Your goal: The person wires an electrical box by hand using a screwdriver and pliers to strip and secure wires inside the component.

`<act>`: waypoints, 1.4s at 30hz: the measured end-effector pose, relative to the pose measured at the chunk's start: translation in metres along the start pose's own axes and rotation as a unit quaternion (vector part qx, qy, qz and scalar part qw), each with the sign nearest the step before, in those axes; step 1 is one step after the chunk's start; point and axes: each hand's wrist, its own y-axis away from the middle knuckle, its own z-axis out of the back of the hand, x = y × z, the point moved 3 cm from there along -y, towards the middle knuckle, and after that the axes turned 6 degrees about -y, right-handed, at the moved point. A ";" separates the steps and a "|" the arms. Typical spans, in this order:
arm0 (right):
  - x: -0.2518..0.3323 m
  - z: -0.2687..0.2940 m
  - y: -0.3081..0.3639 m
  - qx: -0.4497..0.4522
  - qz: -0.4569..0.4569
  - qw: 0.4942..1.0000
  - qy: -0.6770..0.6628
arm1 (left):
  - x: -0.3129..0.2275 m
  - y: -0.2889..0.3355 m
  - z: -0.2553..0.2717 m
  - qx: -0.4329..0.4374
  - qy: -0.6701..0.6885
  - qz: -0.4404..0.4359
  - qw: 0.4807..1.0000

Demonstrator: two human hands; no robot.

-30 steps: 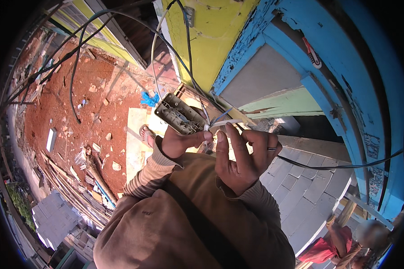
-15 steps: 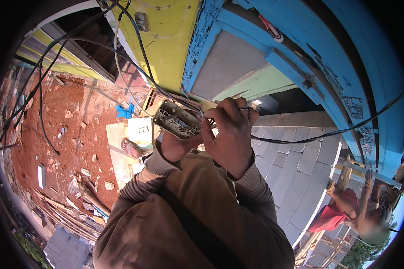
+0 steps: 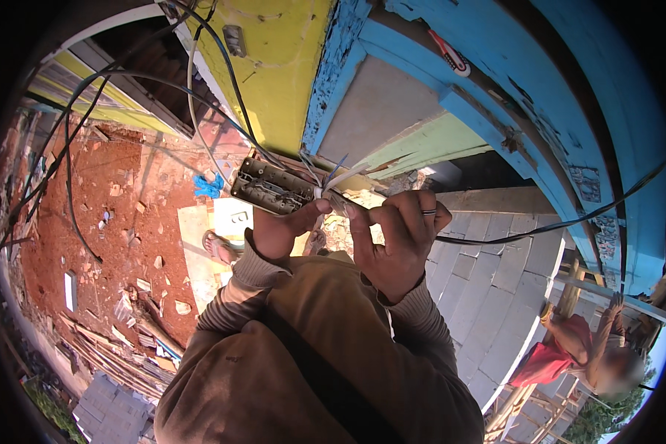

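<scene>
An open, dirty metal electrical box (image 3: 270, 185) with corroded parts inside is tilted in front of me. My left hand (image 3: 280, 233) is closed around its underside, and the thumb presses by the box's right end near a small white piece (image 3: 318, 192). Just right of there, thin loose wires (image 3: 333, 177) stick up, grey and blue ones among them. My right hand (image 3: 398, 240) is pinched at the end of a black cable (image 3: 510, 237) that runs off to the right. Its fingertips lie close to the left thumb; the exact grip on the cable end is partly hidden.
Black cables (image 3: 68, 170) hang in loops at left. A red-handled utility knife (image 3: 450, 53) rests on the blue frame (image 3: 399, 55). Below are rubble-strewn red soil (image 3: 74, 200), a blue glove (image 3: 209, 185) and grey blocks (image 3: 488, 277). Another person (image 3: 570, 344) is at lower right.
The box has shifted left, and my right hand has moved right and down, away from its end. The loose wires beside the box now show between my hands.
</scene>
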 end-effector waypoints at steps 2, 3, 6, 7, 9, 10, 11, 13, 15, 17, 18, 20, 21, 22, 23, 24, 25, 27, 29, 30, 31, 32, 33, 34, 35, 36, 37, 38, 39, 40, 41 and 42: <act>-0.001 -0.001 0.004 -0.030 0.004 0.999 -0.021 | -0.011 0.002 -0.003 -0.009 0.074 0.031 0.997; -0.008 -0.011 0.010 -0.028 -0.076 0.984 -0.159 | -0.009 0.003 0.000 -0.010 0.073 0.030 0.997; -0.015 -0.026 0.013 0.001 -0.152 0.931 -0.332 | -0.005 0.004 0.000 0.030 0.089 0.021 0.995; -0.017 -0.035 0.018 0.001 -0.198 0.899 -0.390 | -0.010 0.005 -0.003 0.025 0.099 -0.006 0.995; -0.019 -0.048 0.023 0.004 -0.256 0.831 -0.494 | -0.009 0.004 -0.004 0.023 0.108 -0.034 0.993; -0.021 -0.050 0.023 0.004 -0.256 0.830 -0.495 | -0.003 0.003 -0.001 0.039 0.109 -0.044 0.992; -0.022 -0.055 0.022 0.017 -0.292 0.747 -0.598 | -0.001 0.004 0.000 0.054 0.110 -0.055 0.991; -0.025 -0.066 0.021 0.042 -0.316 0.584 -0.747 | -0.004 0.010 -0.004 0.055 0.148 -0.047 0.986; -0.023 -0.073 0.020 0.042 -0.329 0.547 -0.769 | -0.006 0.014 -0.004 0.055 0.186 -0.041 0.980; -0.028 -0.078 0.020 0.037 -0.344 0.506 -0.790 | -0.005 0.012 -0.004 0.097 0.230 -0.023 0.968; -0.032 -0.082 0.023 0.049 -0.313 0.489 -0.813 | -0.007 0.012 -0.005 0.098 0.228 -0.021 0.969; -0.029 -0.085 0.024 0.066 -0.280 0.468 -0.835 | -0.010 0.015 -0.005 0.110 0.239 -0.020 0.964; -0.029 -0.086 0.024 0.061 -0.275 0.487 -0.827 | -0.009 0.015 -0.005 0.109 0.238 -0.020 0.965; -0.027 -0.086 0.024 0.059 -0.273 0.496 -0.822 | -0.008 0.016 -0.004 0.097 0.243 -0.020 0.965; -0.025 -0.087 0.023 0.056 -0.270 0.505 -0.818 | -0.007 0.017 -0.003 0.085 0.247 -0.020 0.965; -0.023 -0.088 0.024 0.047 -0.287 0.472 -0.832 | -0.007 0.017 -0.003 0.085 0.247 -0.020 0.965; -0.022 -0.089 0.024 0.037 -0.303 0.438 -0.845 | -0.008 0.016 -0.002 0.085 0.252 -0.006 0.964; -0.024 -0.095 0.028 0.020 -0.302 0.416 -0.858 | -0.007 0.014 -0.001 0.088 0.256 0.008 0.963; -0.028 -0.100 0.029 0.004 -0.300 0.394 -0.869 | -0.002 0.013 0.000 0.103 0.248 0.033 0.963; -0.028 -0.101 0.028 0.009 -0.284 0.367 -0.886 | -0.002 0.012 0.000 0.106 0.247 0.033 0.963; -0.028 -0.101 0.026 0.015 -0.268 0.339 -0.902 | -0.001 0.011 0.000 0.113 0.251 0.033 0.961; -0.029 -0.101 0.026 0.013 -0.267 0.341 -0.901 | 0.000 0.010 -0.001 0.121 0.254 0.033 0.959; -0.030 -0.100 0.026 0.004 -0.280 0.333 -0.901 | 0.001 0.010 -0.003 0.123 0.253 0.032 0.959; -0.031 -0.100 0.027 -0.007 -0.293 0.325 -0.899 | 0.002 0.009 -0.003 0.112 0.246 0.034 0.962; -0.031 -0.100 0.027 -0.010 -0.292 0.326 -0.899 | 0.003 0.009 -0.004 0.101 0.238 0.035 0.965; -0.031 -0.100 0.026 -0.011 -0.291 0.330 -0.898 | 0.002 0.009 -0.005 0.104 0.238 0.036 0.965; -0.031 -0.100 0.025 -0.012 -0.289 0.334 -0.897 | 0.002 0.009 -0.005 0.105 0.243 0.035 0.964; -0.032 -0.100 0.025 -0.014 -0.288 0.336 -0.897 | 0.001 0.008 -0.005 0.107 0.247 0.035 0.962; -0.033 -0.100 0.025 -0.004 -0.293 0.360 -0.886 | 0.001 0.007 -0.007 0.109 0.247 0.035 0.962; -0.033 -0.101 0.026 0.006 -0.298 0.384 -0.874 | 0.002 0.006 -0.006 0.100 0.245 0.034 0.964; -0.035 -0.101 0.026 0.005 -0.298 0.384 -0.874 | 0.002 0.006 -0.006 0.091 0.243 0.033 0.965; -0.036 -0.103 0.026 0.018 -0.299 0.408 -0.863 | 0.001 0.005 -0.008 0.092 0.242 0.033 0.965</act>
